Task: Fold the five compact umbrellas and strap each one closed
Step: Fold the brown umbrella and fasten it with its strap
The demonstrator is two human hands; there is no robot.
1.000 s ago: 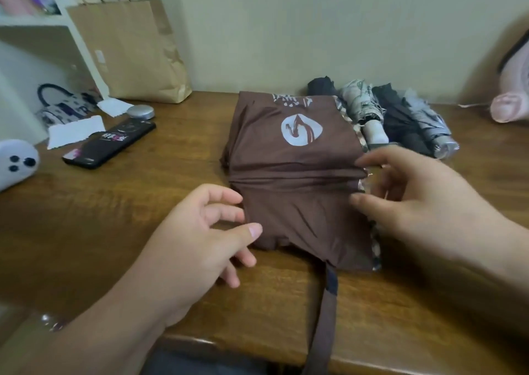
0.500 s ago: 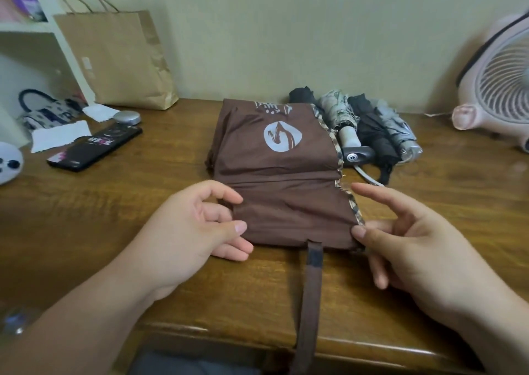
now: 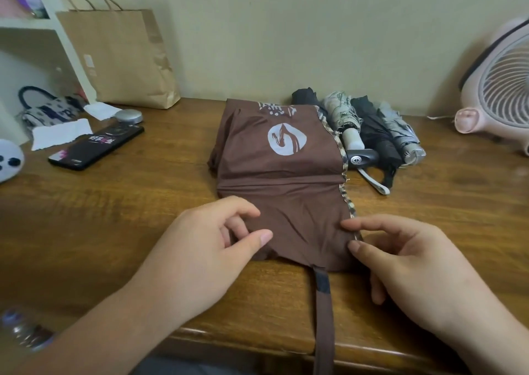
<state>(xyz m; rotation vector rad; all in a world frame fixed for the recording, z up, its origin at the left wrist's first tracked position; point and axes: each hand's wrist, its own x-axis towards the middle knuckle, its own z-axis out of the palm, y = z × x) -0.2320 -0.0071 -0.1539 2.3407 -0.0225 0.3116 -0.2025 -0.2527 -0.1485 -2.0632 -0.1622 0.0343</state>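
Note:
A brown compact umbrella (image 3: 286, 179), with a white round logo, lies flattened in folds at the middle of the wooden table (image 3: 143, 211). Its brown strap (image 3: 323, 311) hangs over the front edge. My left hand (image 3: 200, 254) pinches the fabric at the near left edge between thumb and curled fingers. My right hand (image 3: 406, 263) touches the patterned trim at the near right edge with the tips of thumb and index finger. Behind and to the right, several folded umbrellas (image 3: 372, 134) lie side by side: black, cream-patterned, black and grey.
A brown paper bag (image 3: 123, 59) leans on the wall at back left. A black phone (image 3: 97, 148), paper scraps and a small silver disc (image 3: 128, 116) lie left. A white shelf stands far left. A pink fan (image 3: 498, 88) stands at right.
The view has tilted and steadied. Both hands have closed in on the near edges of the brown umbrella; the right hand has slid from its upper right edge to the near right corner.

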